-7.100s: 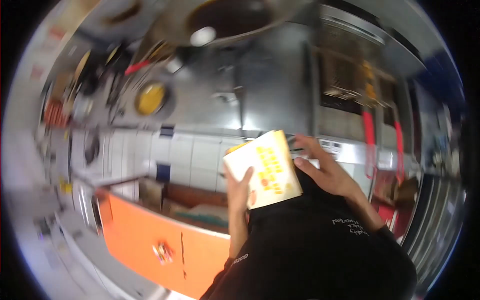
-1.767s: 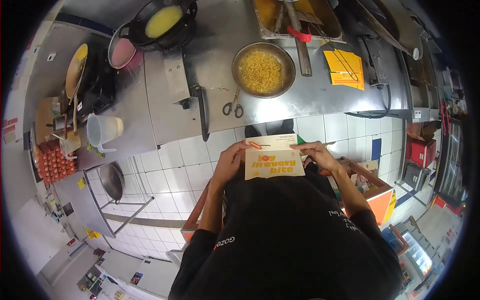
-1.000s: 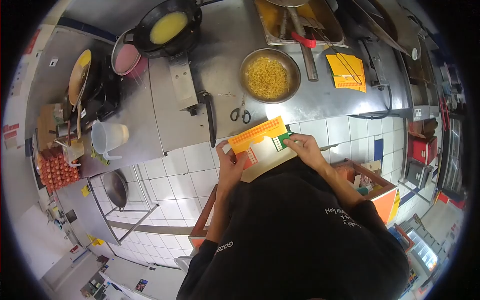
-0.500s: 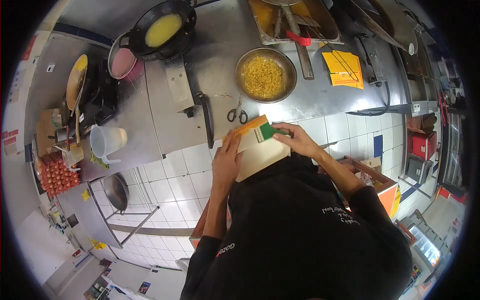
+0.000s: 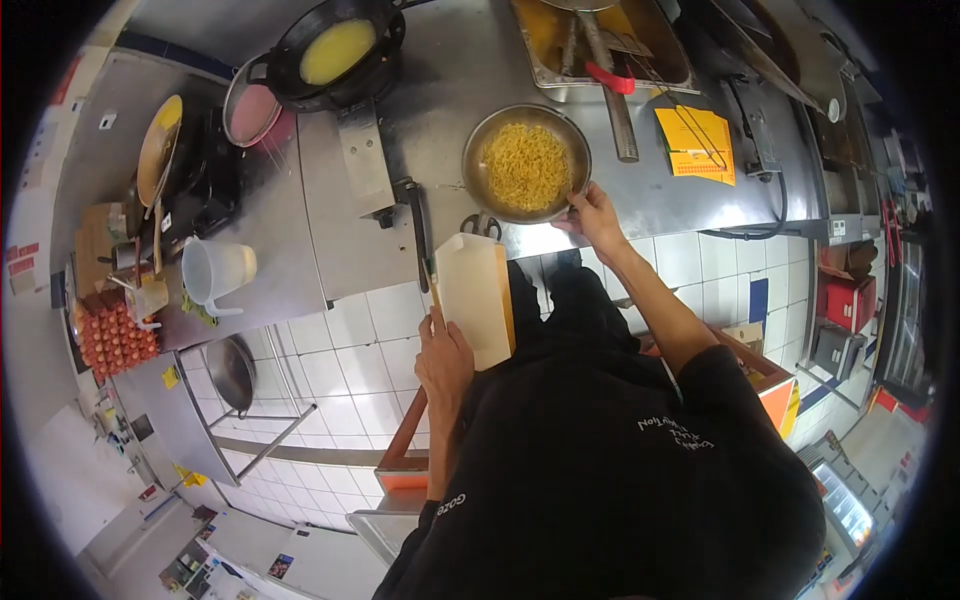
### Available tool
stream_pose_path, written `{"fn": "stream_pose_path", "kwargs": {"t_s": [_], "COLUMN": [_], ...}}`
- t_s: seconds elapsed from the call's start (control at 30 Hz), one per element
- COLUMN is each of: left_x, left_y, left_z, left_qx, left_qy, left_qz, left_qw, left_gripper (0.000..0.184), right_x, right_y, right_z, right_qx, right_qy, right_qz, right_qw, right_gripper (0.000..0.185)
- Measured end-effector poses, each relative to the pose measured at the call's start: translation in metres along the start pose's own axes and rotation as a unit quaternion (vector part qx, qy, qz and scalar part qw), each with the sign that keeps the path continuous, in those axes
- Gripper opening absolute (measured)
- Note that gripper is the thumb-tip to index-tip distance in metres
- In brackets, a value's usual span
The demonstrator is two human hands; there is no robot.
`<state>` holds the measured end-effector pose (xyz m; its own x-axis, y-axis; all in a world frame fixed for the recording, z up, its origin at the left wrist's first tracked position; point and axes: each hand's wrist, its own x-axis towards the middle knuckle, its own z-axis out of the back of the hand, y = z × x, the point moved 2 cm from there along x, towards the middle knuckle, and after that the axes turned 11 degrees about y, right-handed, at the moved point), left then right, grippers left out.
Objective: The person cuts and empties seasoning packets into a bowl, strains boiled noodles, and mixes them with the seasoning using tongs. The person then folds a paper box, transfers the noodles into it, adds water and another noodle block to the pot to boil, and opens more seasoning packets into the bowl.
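A steel bowl of yellow noodles stands at the front edge of the steel counter. My right hand grips the bowl's near right rim, fingers closed on it. Lower left, my left hand holds an opened paper box by its left side, its pale inside facing up and an orange edge on the right. The box is in front of the counter, just below the bowl. Scissors lie partly hidden between the box and the bowl.
Behind stand a black wok with yellow liquid and an oil tray with a red-marked handle across it. Orange cards lie right. A plastic jug, egg trays and a strainer are left. An orange drawer is lower right.
My right hand has let go of the box and taken hold of the bowl's rim. The box has turned upright and opened out, and has moved left in my left hand.
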<state>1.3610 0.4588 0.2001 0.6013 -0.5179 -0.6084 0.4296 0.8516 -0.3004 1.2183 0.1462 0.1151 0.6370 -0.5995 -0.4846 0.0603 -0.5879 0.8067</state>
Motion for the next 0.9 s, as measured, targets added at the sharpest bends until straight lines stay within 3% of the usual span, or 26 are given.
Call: {"fn": "stream_pose_path", "kwargs": {"t_s": [0.23, 0.3, 0.43, 0.63, 0.77, 0.87, 0.9], "left_x": [-0.016, -0.006, 0.057, 0.145, 0.146, 0.149, 0.149], "left_y": [-0.021, -0.037, -0.078, -0.110, -0.118, -0.116, -0.117], "left_z": [0.025, 0.034, 0.026, 0.000, -0.001, -0.013, -0.016], "left_qx": [-0.010, 0.006, 0.007, -0.014, -0.041, -0.083, -0.091], "left_qy": [0.031, 0.027, -0.081, -0.084, -0.045, -0.054, -0.045], "left_qz": [0.004, -0.032, -0.106, -0.093, -0.079, -0.095, -0.097], "left_qw": [0.999, 0.999, 0.991, 0.992, 0.995, 0.991, 0.990], "left_gripper": [0.048, 0.050, 0.056, 0.063, 0.068, 0.072, 0.075], "right_x": [-0.041, -0.058, -0.078, -0.080, -0.078, -0.084, -0.086], "right_y": [0.062, 0.094, 0.133, 0.101, 0.074, 0.072, 0.069], "right_z": [-0.049, -0.062, -0.067, -0.046, -0.040, -0.055, -0.060], "right_qx": [-0.052, -0.053, -0.095, -0.137, -0.290, -0.459, -0.459], "right_qy": [0.041, 0.068, 0.066, 0.034, -0.033, -0.067, -0.068], "right_qz": [0.013, 0.063, 0.100, 0.129, 0.164, 0.252, 0.253], "right_qw": [0.998, 0.994, 0.988, 0.982, 0.942, 0.849, 0.849], "right_gripper": [0.019, 0.019, 0.013, 0.016, 0.015, 0.016, 0.016]}}
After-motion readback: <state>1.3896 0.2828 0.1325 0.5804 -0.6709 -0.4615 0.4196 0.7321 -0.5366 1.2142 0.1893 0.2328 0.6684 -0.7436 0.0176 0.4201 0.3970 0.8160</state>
